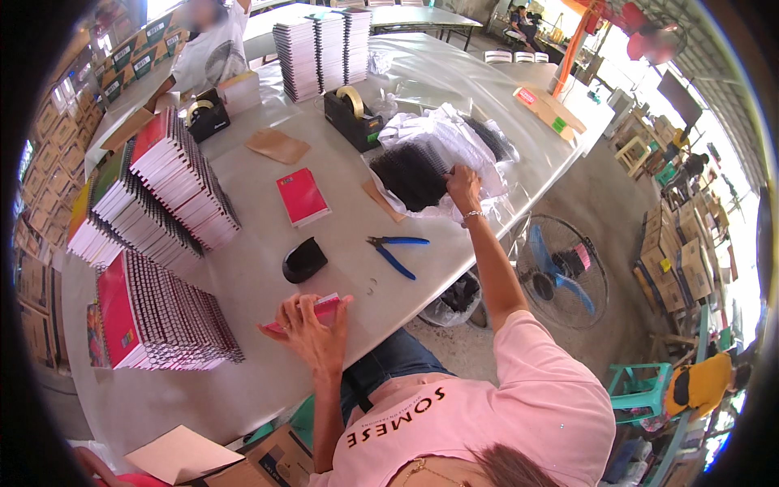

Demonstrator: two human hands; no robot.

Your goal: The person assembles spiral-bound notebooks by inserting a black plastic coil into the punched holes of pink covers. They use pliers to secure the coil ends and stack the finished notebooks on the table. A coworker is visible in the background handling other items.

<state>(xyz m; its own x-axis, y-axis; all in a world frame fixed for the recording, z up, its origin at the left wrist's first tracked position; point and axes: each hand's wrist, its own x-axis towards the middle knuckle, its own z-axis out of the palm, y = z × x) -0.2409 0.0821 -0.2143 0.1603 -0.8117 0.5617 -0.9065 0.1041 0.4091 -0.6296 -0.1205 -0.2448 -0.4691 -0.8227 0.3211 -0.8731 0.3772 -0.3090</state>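
My left hand (312,329) is closed round a small red notebook (326,310) at the near table edge, its fingers hiding much of the cover. My right hand (464,191) reaches across to a pile of black binding coils (411,174) lying on crumpled white plastic (434,130). Its fingers are bent together at the coils' right edge; what they pinch is hidden. Between the hands lie blue-handled cutting pliers (396,253), their jaws pointing left. A black, rounded object (304,260) sits just beyond my left hand. Another red notebook (303,197) lies flat farther off.
Stacks of coil-bound notebooks (166,316) stand at the left, and taller stacks (320,53) at the back. Two tape dispensers (353,118) (207,115) rest on the table (268,357). A caged fan (560,272) stands right of the table. Another person (215,53) is across the table.
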